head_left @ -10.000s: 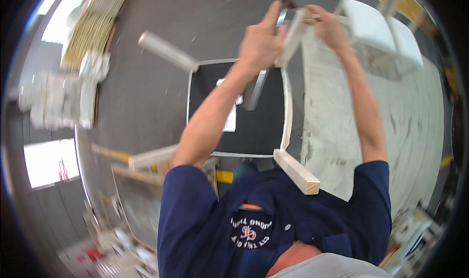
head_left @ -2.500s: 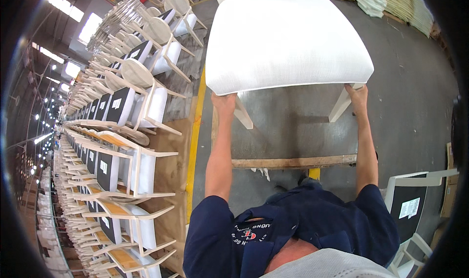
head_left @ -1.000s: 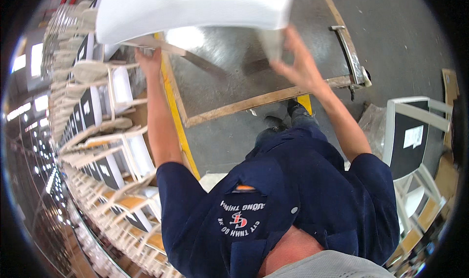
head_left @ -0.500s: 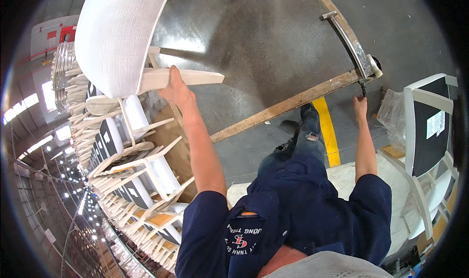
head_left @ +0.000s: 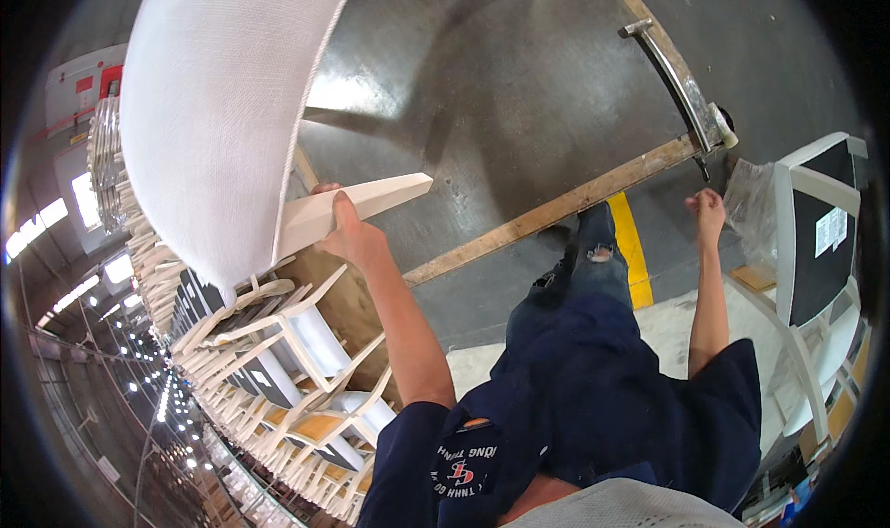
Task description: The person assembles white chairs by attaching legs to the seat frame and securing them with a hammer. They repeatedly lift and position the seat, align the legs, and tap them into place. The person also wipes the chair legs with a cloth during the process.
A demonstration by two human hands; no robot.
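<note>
**Desk:** Chair in mid-air — what has just changed?

**Photographer:** A moment ago both hands carried the white chair (head_left: 222, 111) by its legs. Now only the left hand (head_left: 350, 236) grips it, fingers wrapped and thumb clamped around one pale wooden leg (head_left: 357, 211). The right hand (head_left: 709, 208) has come off and hangs well clear of the chair, loosely curled into a fist and pinching nothing that I can see.

**Desk:** And where is the chair?

**Photographer:** Held up, tipped on its side, with the woven white seat facing the camera. It sits directly above the long row of stacked white chairs (head_left: 278, 361), which runs away below it. The grey concrete floor (head_left: 501, 101) lies to the chair's right.

**Desk:** What else sits around it?

**Photographer:** Beyond the chair's held leg, a wooden plank (head_left: 556, 211) lies across the floor, with a metal bar handle (head_left: 681, 78) at its far end and a yellow floor line (head_left: 629, 250) crossing under it. Farther from the chair still, past the right hand, stands another white chair with a black panel (head_left: 816, 241).

**Desk:** Your reading?

**Photographer:** One-handed carrying, swung toward the stack; I judge the chair is near joining that row, though it rests on nothing yet.
</note>
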